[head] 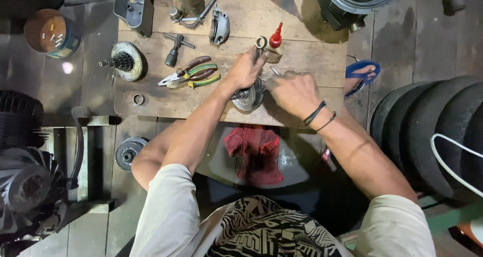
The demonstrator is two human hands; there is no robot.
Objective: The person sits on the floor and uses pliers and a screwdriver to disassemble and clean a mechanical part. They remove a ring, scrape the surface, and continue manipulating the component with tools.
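You are working on a round metal part [248, 97] that is sitting at the near edge of the bench [302, 60], about midway along it. Your left hand [245, 69] is closing around the rod [261, 44] that rises from the part, its ring end showing just past your fingers. Your right hand [294, 92] is resting just right of the part, curled over a thin metal tool [274, 71] whose tip is poking out toward the rod; how tightly that grip is closing, I cannot tell.

Just beyond the part, a small bottle [274, 44] with a red cap is standing beside the rod's ring. Left of the part, pliers [188, 74] are lying in a bunch, and farther left a gear [126, 60] is resting on the bench. A small ring [138, 99] is lying near the bench's left edge, well apart from the part. Below the part, off the bench, a red rag [255, 154] is draping. Far right of the part, tyres [427, 131] are leaning together, and a blue sandal [361, 75] is lying between them and the bench.
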